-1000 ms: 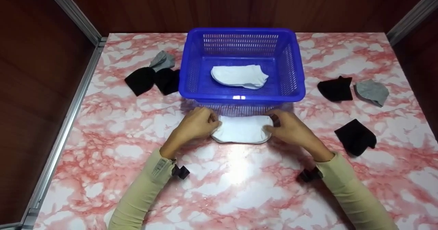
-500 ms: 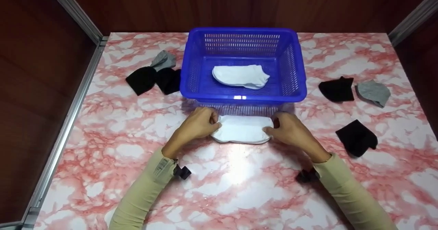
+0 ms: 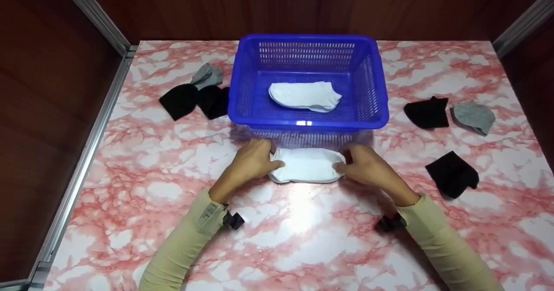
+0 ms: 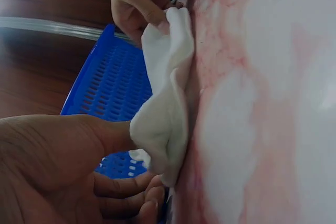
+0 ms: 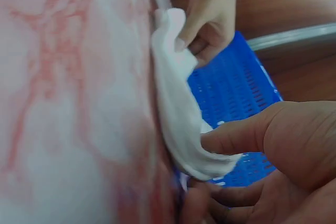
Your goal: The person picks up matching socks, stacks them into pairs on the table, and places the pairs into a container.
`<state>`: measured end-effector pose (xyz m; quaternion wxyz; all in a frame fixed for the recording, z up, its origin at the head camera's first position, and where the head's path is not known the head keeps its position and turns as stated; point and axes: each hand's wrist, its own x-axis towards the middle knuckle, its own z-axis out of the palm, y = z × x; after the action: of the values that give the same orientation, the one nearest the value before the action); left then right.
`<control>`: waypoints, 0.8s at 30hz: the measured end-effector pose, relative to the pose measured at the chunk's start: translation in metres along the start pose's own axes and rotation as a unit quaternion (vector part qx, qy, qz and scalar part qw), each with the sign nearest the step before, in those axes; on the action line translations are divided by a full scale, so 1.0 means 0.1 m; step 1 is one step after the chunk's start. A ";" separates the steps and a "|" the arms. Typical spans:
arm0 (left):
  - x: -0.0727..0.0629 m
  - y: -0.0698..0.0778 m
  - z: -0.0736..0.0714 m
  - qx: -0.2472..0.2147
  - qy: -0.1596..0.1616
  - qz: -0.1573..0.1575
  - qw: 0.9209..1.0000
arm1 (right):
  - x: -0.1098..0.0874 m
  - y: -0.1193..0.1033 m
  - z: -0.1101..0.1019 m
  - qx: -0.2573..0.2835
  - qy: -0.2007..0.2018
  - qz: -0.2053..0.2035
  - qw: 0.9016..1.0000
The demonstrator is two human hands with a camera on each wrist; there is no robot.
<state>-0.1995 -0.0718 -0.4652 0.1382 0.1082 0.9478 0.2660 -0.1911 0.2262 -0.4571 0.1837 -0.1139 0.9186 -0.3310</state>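
White socks (image 3: 308,165), laid together flat and lengthwise, are on the table just in front of the blue basket (image 3: 307,124). My left hand (image 3: 255,160) pinches their left end, thumb on top and fingers behind. At the opposite end, my right hand (image 3: 365,163) pinches them the same way. The left wrist view shows the left thumb (image 4: 113,135) against the bunched white fabric. In the right wrist view the right thumb (image 5: 236,136) presses the curved end. More white socks (image 3: 305,95) lie on the basket's floor.
Left of the basket lie black socks (image 3: 178,101) and a grey sock (image 3: 207,76), partly against its side. To the right are a black sock (image 3: 427,112), a grey sock (image 3: 472,117) and a nearer black sock (image 3: 452,175). Brown panels (image 3: 303,9) border the table.
My left hand has shifted slightly right and towards me, its thumb farther over the white socks. Their far edge now curves more. My right hand stays nearly in place.
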 end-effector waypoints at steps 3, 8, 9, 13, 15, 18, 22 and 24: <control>0.00 0.00 0.01 -0.017 -0.005 0.016 1.000 | -0.01 -0.01 0.00 0.000 0.001 0.000 1.000; 0.03 -0.02 -0.07 -0.121 -0.043 0.036 0.991 | -0.02 -0.04 -0.07 0.065 -0.002 0.005 0.998; 0.04 -0.03 -0.08 -0.143 -0.052 0.030 0.988 | -0.02 -0.04 -0.09 0.088 -0.007 0.010 0.996; 0.07 -0.07 -0.12 -0.203 -0.085 0.004 0.975 | -0.04 0.02 -0.13 0.153 -0.023 0.029 0.987; 0.08 -0.10 -0.11 -0.215 -0.096 0.001 0.972 | -0.06 0.07 -0.13 0.173 -0.030 0.033 0.984; 0.10 -0.15 -0.10 -0.223 -0.105 -0.001 0.969 | -0.10 0.14 -0.11 0.187 -0.033 0.035 0.981; 0.10 -0.18 -0.10 -0.241 -0.112 -0.016 0.964 | -0.14 0.18 -0.07 0.214 -0.030 0.042 0.975; 0.10 -0.18 -0.11 -0.244 -0.111 -0.018 0.963 | -0.15 0.19 -0.06 0.228 -0.021 0.042 0.972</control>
<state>-0.2144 -0.0892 -0.4681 0.2692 0.0828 0.8351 0.4726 -0.1814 0.2495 -0.4613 0.2381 -0.0369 0.8186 -0.5213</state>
